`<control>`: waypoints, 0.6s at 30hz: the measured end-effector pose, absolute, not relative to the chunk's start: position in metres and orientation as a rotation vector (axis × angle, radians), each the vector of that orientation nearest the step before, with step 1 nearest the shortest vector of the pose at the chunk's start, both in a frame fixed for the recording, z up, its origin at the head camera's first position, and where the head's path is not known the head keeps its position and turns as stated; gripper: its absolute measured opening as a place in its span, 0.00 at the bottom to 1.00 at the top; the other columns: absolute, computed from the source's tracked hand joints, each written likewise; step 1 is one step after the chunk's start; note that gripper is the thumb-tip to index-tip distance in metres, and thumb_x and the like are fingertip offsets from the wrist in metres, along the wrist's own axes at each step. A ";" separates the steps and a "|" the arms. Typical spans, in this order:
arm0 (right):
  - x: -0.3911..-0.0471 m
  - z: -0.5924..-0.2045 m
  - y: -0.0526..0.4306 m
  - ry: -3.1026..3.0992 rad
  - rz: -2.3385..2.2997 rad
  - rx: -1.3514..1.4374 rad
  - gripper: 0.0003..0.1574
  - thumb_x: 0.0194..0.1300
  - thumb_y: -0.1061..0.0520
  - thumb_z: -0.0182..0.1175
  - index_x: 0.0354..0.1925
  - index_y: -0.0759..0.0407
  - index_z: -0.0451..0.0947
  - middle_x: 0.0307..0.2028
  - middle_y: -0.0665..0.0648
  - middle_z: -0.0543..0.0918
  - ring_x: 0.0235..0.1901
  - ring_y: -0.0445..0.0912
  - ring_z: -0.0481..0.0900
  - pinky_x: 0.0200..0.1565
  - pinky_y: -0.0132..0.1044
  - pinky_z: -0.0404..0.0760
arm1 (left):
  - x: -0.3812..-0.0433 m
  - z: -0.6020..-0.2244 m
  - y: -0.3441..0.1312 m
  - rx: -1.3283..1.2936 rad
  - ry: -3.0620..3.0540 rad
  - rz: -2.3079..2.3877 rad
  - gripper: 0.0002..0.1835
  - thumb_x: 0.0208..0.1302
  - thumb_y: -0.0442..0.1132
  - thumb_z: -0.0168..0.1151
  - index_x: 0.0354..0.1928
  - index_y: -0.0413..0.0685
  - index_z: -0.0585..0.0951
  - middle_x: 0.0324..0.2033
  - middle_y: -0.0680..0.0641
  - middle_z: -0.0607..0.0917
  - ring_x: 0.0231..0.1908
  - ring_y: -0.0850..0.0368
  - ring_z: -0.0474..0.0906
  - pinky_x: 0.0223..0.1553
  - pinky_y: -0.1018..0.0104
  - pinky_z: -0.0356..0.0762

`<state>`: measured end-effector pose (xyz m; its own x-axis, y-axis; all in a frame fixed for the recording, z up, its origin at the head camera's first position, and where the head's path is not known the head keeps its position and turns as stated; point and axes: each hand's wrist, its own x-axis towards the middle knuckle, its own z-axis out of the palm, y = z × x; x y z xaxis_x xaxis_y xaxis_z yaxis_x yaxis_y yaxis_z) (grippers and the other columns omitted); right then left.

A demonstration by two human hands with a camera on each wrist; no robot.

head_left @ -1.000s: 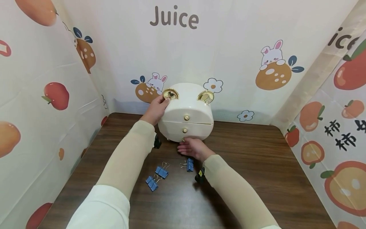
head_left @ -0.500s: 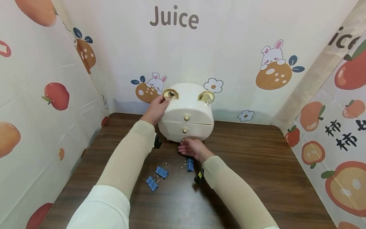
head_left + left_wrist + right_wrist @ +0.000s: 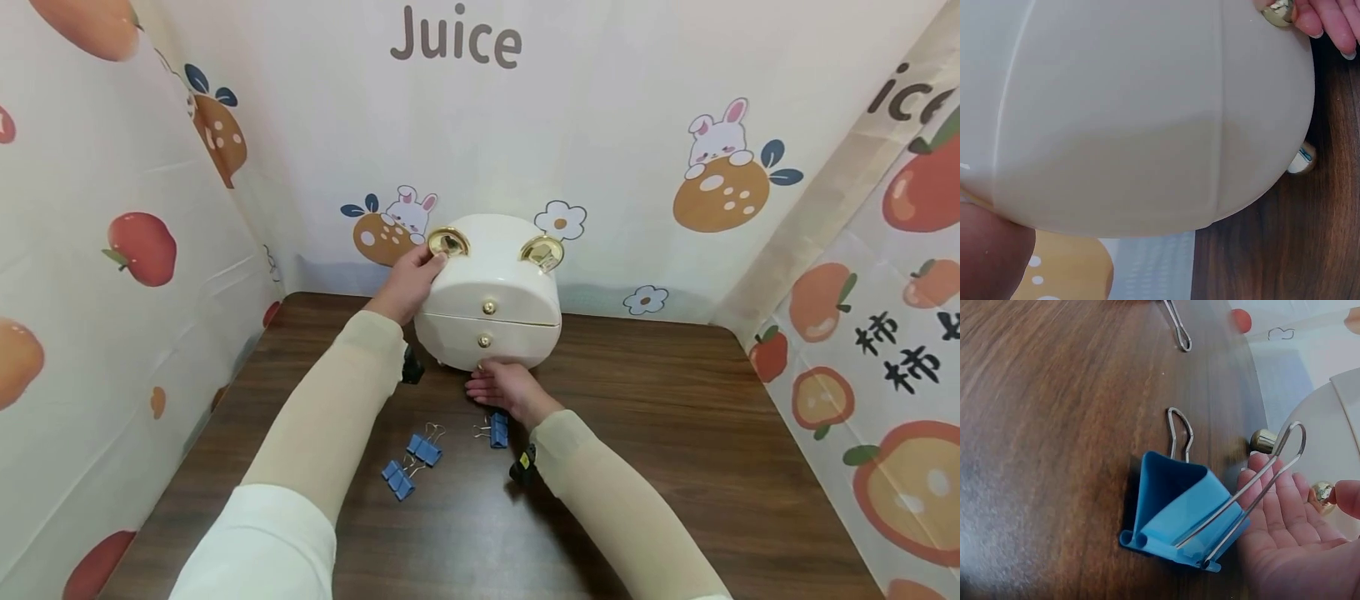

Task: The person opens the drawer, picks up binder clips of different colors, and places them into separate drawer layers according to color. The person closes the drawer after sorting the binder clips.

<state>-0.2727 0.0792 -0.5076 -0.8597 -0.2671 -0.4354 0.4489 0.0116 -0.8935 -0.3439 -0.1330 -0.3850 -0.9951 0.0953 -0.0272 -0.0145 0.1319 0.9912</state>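
I see the glossy cream drawer box (image 3: 487, 308), rounded, upright, its 2 drawers facing me; left hand (image 3: 408, 283) grips its side, right hand (image 3: 506, 387) lies flat, fingers at the lower gold knob (image 3: 484, 341).

Table (image 3: 675, 467): dark brown wood grain, rounded far corners, slight sheen from overhead light.

Backdrop (image 3: 600, 108): white printed sheeting on three sides, creased, meeting at seams toward 11 and 1 o'clock.

Rear panel, 12 o'clock: grey-brown word "Juice" (image 3: 455, 37) at top; rabbit on a spotted orange (image 3: 722, 175) toward 1 o'clock; small flower (image 3: 648, 300) low, near the table edge.

Left panel, 9 o'clock: red apple (image 3: 142, 247) and orange fruit prints.

Right panel, 3 o'clock: persimmon prints and black characters (image 3: 903, 346).
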 end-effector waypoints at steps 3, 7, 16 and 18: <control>-0.272 -0.508 0.079 1.807 -1.895 0.172 0.28 0.80 0.52 0.49 0.59 0.78 0.74 0.48 0.68 0.87 0.48 0.56 0.87 0.52 0.47 0.83 | -0.344 -0.381 -0.135 0.086 2.318 1.987 0.25 0.80 0.50 0.54 0.75 0.55 0.71 0.68 0.50 0.75 0.64 0.53 0.71 0.65 0.52 0.70; -0.272 -0.509 0.078 1.805 -1.891 0.154 0.28 0.81 0.52 0.49 0.59 0.78 0.74 0.48 0.68 0.87 0.48 0.57 0.87 0.52 0.47 0.83 | -0.345 -0.373 -0.140 0.092 2.364 1.915 0.24 0.80 0.48 0.55 0.72 0.52 0.74 0.65 0.48 0.77 0.61 0.51 0.74 0.62 0.51 0.73; -0.272 -0.509 0.078 1.843 -1.865 0.135 0.27 0.82 0.51 0.49 0.57 0.77 0.75 0.47 0.68 0.87 0.44 0.54 0.87 0.51 0.47 0.83 | -0.343 -0.360 -0.137 0.095 2.483 1.811 0.22 0.80 0.47 0.55 0.69 0.48 0.77 0.63 0.46 0.79 0.62 0.51 0.74 0.62 0.51 0.74; -0.271 -0.508 0.078 1.843 -1.866 0.139 0.27 0.82 0.51 0.48 0.57 0.77 0.75 0.46 0.66 0.87 0.43 0.52 0.87 0.50 0.46 0.84 | -0.343 -0.359 -0.135 0.089 2.517 1.794 0.22 0.80 0.46 0.55 0.70 0.48 0.77 0.63 0.46 0.79 0.62 0.51 0.73 0.63 0.52 0.73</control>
